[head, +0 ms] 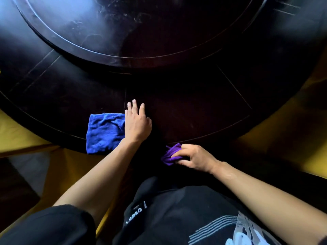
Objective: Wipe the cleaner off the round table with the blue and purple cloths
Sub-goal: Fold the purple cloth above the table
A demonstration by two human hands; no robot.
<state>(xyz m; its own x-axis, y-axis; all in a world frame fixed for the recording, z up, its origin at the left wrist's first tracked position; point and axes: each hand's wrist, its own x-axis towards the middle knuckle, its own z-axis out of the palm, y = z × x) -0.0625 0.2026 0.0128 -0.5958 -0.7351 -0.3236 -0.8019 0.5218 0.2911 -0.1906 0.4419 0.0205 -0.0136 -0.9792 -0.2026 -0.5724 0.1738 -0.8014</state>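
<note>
A yellow floor (283,138) shows past the bench's near edge on both sides, brighter at the left. Pale bluish light glares across the far left. A dark, blurred piece of furniture (16,188) stands at lower left.

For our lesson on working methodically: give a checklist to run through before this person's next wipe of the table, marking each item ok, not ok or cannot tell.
1. Right hand grips purple cloth: ok.
2. Left hand on blue cloth: not ok, it lies flat beside it, perhaps on its edge.
3. Blue cloth fully on round table: not ok, it overhangs the rim.
4. Cleaner visible nearby: cannot tell, surface too dark.
5. Smears on raised centre disc: not ok, streaks show.
</note>
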